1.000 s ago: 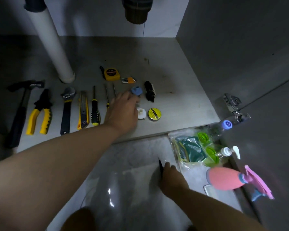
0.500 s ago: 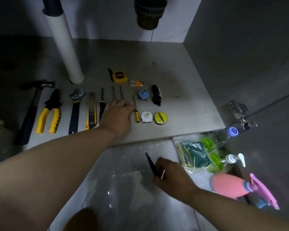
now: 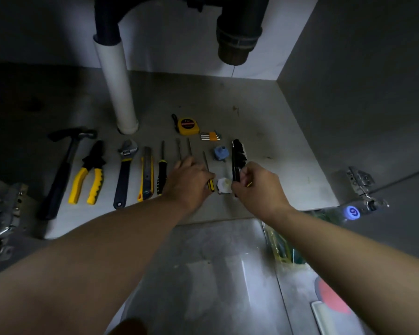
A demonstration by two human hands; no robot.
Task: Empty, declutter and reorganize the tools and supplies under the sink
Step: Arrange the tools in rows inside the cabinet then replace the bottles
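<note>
At the bottom right a pink bottle [image 3: 331, 301] is cut off by the edge, and the right forearm hides part of a plastic bag [image 3: 277, 245]. The right hand [image 3: 258, 187] pinches a black tool [image 3: 235, 163], too dark to identify. The left hand [image 3: 188, 181] curls its fingertips onto the yellow handle of a small screwdriver [image 3: 211, 186]; whether they grip it is unclear. That hand covers the handles of two thin screwdrivers [image 3: 179, 148]. A white roll [image 3: 224, 184] lies between the hands, on the cabinet floor [image 3: 264, 122].

a white drain pipe [image 3: 117, 88] stands on the grey cabinet floor [image 3: 264, 122]. a dark trap [image 3: 237, 42] hangs above. metal hinges [image 3: 359, 181] flank the opening.
</note>
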